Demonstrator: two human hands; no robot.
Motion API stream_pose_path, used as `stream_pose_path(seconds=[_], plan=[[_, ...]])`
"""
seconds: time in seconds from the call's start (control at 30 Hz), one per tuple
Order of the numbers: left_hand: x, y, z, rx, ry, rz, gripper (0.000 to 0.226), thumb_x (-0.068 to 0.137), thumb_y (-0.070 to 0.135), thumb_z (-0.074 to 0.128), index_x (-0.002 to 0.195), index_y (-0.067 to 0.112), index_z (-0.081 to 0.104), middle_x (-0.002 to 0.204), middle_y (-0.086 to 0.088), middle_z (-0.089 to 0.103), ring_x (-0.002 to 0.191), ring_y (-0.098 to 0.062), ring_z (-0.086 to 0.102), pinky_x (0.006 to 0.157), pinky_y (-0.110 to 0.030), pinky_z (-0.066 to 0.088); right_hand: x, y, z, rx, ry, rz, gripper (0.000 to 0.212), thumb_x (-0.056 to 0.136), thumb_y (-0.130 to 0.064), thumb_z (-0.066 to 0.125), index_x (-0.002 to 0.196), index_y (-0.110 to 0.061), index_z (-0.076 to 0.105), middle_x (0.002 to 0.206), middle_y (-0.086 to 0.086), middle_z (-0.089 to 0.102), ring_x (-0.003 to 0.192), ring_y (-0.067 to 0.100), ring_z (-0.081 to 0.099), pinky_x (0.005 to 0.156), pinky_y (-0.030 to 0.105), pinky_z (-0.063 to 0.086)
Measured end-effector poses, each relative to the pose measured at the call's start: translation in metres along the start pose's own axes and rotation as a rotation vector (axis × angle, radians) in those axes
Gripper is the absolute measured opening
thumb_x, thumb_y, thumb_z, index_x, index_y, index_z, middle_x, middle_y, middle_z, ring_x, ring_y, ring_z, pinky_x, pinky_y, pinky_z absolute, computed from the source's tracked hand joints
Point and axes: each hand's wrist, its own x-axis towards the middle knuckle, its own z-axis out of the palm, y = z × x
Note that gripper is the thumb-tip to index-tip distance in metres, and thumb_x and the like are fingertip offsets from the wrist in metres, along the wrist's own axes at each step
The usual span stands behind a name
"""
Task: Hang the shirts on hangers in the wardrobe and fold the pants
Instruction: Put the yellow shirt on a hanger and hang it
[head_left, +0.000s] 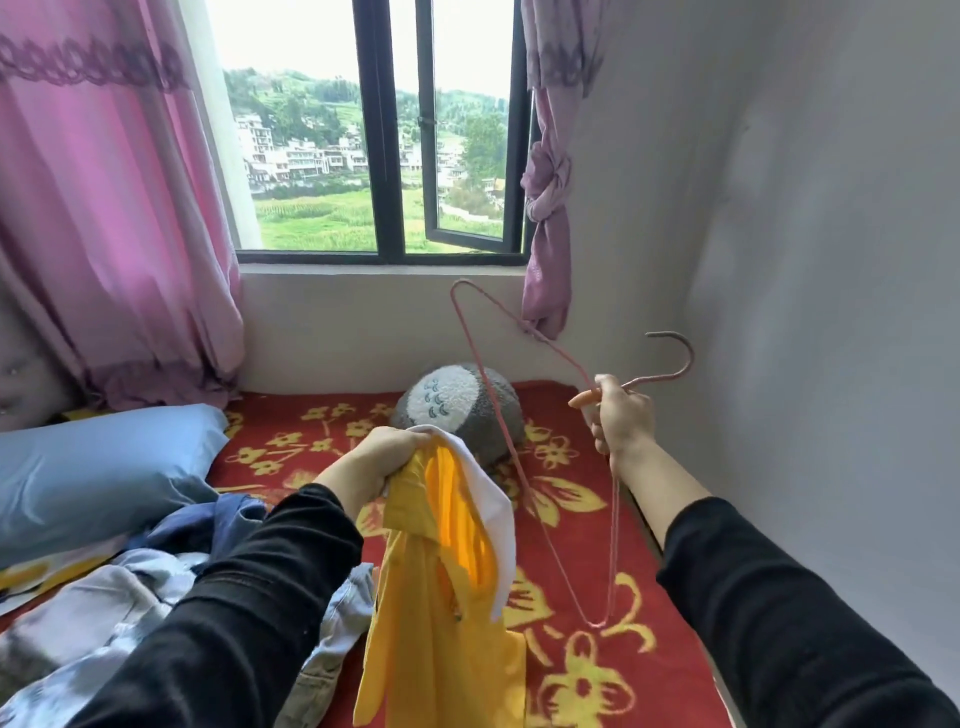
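My left hand (382, 454) grips the top of a yellow shirt with a white collar (441, 587), which hangs down in front of me over the bed. My right hand (621, 415) holds a pink wire hanger (493, 410) by its neck, beside the shirt and apart from it. The hanger is turned sideways, its hook (675, 358) pointing right toward the wall and its triangle spreading up to the left and down toward the bed. A heap of blue and pale clothes (156, 577) lies at the lower left under my left arm.
The bed has a red blanket with yellow flowers (597, 670). A blue pillow (98, 467) lies at the left and a grey plush toy (462, 402) near the wall under the window (379, 130). Pink curtains (104, 208) hang left. A white wall (805, 260) runs along the right.
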Motion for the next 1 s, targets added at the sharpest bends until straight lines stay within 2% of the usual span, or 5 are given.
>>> stream_pose_path(seconds=[0.33, 0.47, 0.6, 0.83, 1.0], plan=[[0.004, -0.006, 0.001, 0.043, -0.107, -0.031, 0.022, 0.082, 0.039, 0.072, 0.083, 0.018, 0.065, 0.086, -0.004, 0.069, 0.072, -0.017, 0.068, 0.049, -0.023, 0.052, -0.007, 0.027, 0.040, 0.449, 0.010, 0.147, 0.043, 0.085, -0.020, 0.042, 0.044, -0.008, 0.048, 0.035, -0.002, 0.031, 0.030, 0.011, 0.022, 0.035, 0.016, 0.018], [0.003, 0.001, -0.010, -0.103, -0.253, -0.018, 0.021, 0.084, 0.036, 0.070, 0.099, 0.023, 0.075, 0.101, -0.010, 0.073, 0.089, -0.024, 0.071, 0.070, -0.034, 0.058, -0.015, 0.058, 0.065, 0.451, 0.033, 0.138, 0.047, 0.082, -0.017, 0.042, 0.036, -0.013, 0.047, 0.035, 0.001, 0.037, 0.031, 0.013, 0.025, 0.035, 0.018, 0.019], [0.006, 0.005, -0.023, -0.252, -0.286, 0.022, 0.025, 0.088, 0.024, 0.065, 0.110, 0.013, 0.069, 0.104, -0.016, 0.069, 0.097, -0.031, 0.066, 0.089, -0.044, 0.054, -0.020, 0.083, 0.076, 0.258, -0.038, 0.044, 0.046, 0.076, -0.021, 0.043, 0.032, -0.014, 0.052, 0.036, 0.003, 0.041, 0.033, 0.015, 0.032, 0.039, 0.023, 0.027], [0.012, 0.006, -0.058, -0.353, 0.066, 0.037, 0.015, 0.089, 0.011, 0.055, 0.092, 0.005, 0.069, 0.080, -0.015, 0.059, 0.070, -0.026, 0.055, 0.072, -0.039, 0.047, -0.011, 0.094, 0.056, -0.266, -0.171, -0.060, 0.045, 0.084, -0.027, 0.050, 0.042, -0.014, 0.060, 0.044, -0.004, 0.053, 0.049, 0.014, 0.050, 0.053, 0.030, 0.040], [0.005, 0.011, -0.072, -0.703, -0.095, 0.052, 0.024, 0.085, 0.028, 0.049, 0.076, 0.008, 0.057, 0.066, -0.008, 0.055, 0.060, -0.023, 0.053, 0.062, -0.032, 0.046, -0.008, 0.096, 0.045, -0.441, -0.209, -0.080, 0.041, 0.093, -0.024, 0.051, 0.062, -0.002, 0.063, 0.058, 0.006, 0.055, 0.056, 0.022, 0.050, 0.053, 0.031, 0.037]])
